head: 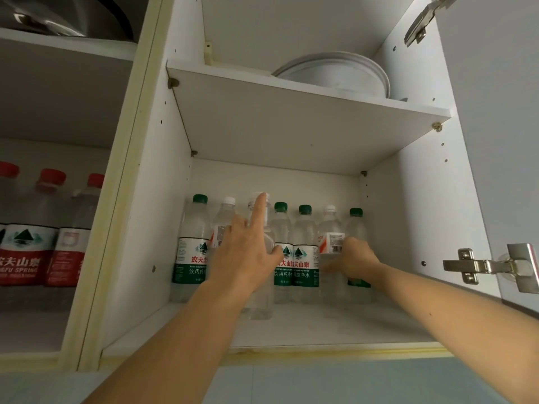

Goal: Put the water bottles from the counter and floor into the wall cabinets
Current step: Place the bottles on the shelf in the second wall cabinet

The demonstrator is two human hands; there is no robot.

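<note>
White wall cabinet (423,217) is seen open, a row of water bottles (304,249) ranged along its back wall. One clear bottle (262,290) before the row is gripped by the left hand (248,252), forefinger raised. A white-capped bottle (331,243) is grasped by the right hand (354,262), fingers curled round it.

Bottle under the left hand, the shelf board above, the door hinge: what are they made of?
Bottle: looks like clear thin plastic; the cabinet back shows through it.
Shelf: probably laminated board, matte white, flat square edge, resting on pegs.
Hinge: metal, shiny silver with bright reflections.
</note>
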